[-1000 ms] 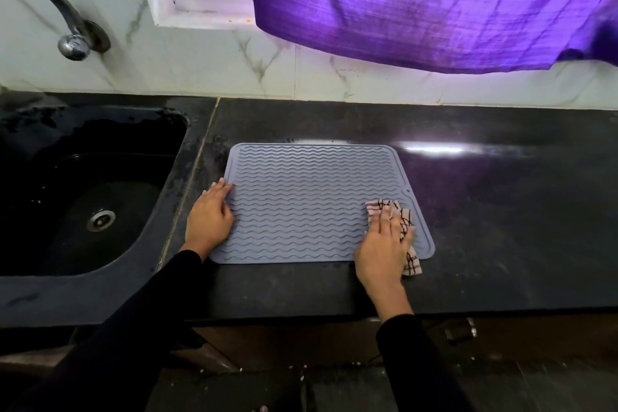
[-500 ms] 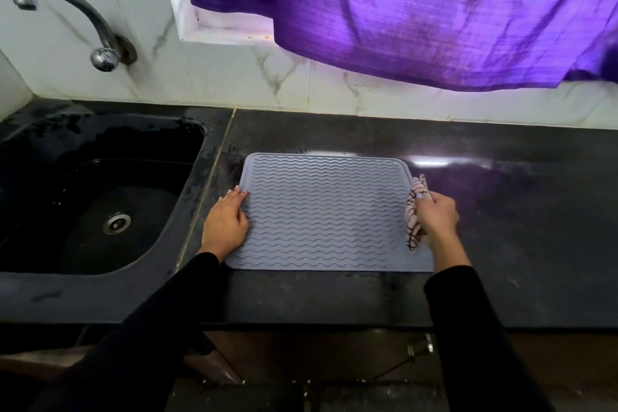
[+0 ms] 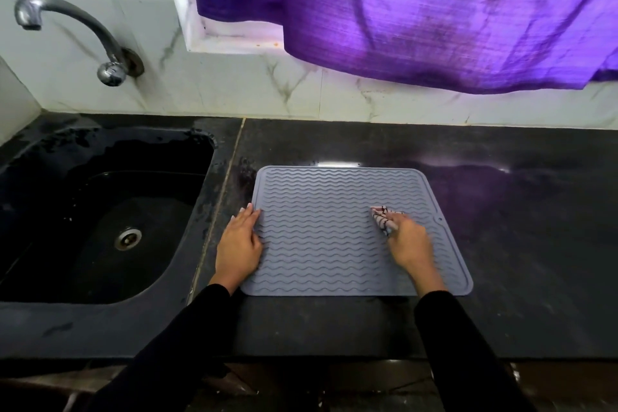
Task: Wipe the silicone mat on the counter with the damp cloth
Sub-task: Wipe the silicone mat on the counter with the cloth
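Note:
A grey silicone mat (image 3: 321, 204) with wavy ridges lies flat on the black counter (image 3: 518, 211), right of the sink. My left hand (image 3: 239, 244) rests flat on the mat's left edge, fingers straight, pressing it down. My right hand (image 3: 406, 242) is over the right half of the mat and grips a bunched white cloth with dark checks (image 3: 381, 219). The cloth sticks out from my fingers toward the mat's middle and touches the ridges.
A black sink (image 3: 100, 211) with a metal drain sits to the left, under a curved metal tap (image 3: 77, 30) on the marble wall. A purple curtain (image 3: 418, 10) hangs over the back of the counter. Bare counter extends to the right of the mat.
My right hand with the cloth moved from the mat's front right corner to its right edge, then left onto the mat's surface. My left hand stayed on the left edge.

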Available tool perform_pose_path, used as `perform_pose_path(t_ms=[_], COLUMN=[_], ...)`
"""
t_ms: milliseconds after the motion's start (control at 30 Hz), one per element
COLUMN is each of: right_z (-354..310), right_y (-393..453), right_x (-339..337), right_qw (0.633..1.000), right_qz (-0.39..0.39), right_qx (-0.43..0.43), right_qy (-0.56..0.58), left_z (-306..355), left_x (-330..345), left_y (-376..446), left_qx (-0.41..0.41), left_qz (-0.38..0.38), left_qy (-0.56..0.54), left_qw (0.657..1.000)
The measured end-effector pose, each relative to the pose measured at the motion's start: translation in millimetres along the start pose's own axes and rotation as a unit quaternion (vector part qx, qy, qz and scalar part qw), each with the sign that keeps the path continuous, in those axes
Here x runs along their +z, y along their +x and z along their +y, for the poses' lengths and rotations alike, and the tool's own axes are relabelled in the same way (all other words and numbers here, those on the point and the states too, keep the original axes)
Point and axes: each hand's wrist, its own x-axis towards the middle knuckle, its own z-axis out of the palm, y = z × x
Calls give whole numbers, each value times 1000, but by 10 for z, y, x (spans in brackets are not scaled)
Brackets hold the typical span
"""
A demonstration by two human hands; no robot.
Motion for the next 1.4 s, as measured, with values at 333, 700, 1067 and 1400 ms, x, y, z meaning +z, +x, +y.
perform_pose_path(t_ms=[333, 700, 1067, 1400], right_z=[-694, -1023, -972, -1500], right_y=[68, -314, 70, -725], right_x=[37, 697, 113, 1083], right_qw=[998, 973, 891, 985], right_qz=[40, -23, -121, 28], right_qx=[29, -165, 92, -163], right_qy=[44, -156, 428, -42], left_z=[5, -13, 1, -150], left_x=[-44, -5, -91, -62], left_y=[-29, -3, 17, 24], left_qx=[9, 16, 15, 47], left_qz=[-19, -3, -7, -9], left_qy=[8, 18, 6, 8], left_qw=[1000, 1000, 1000, 999])
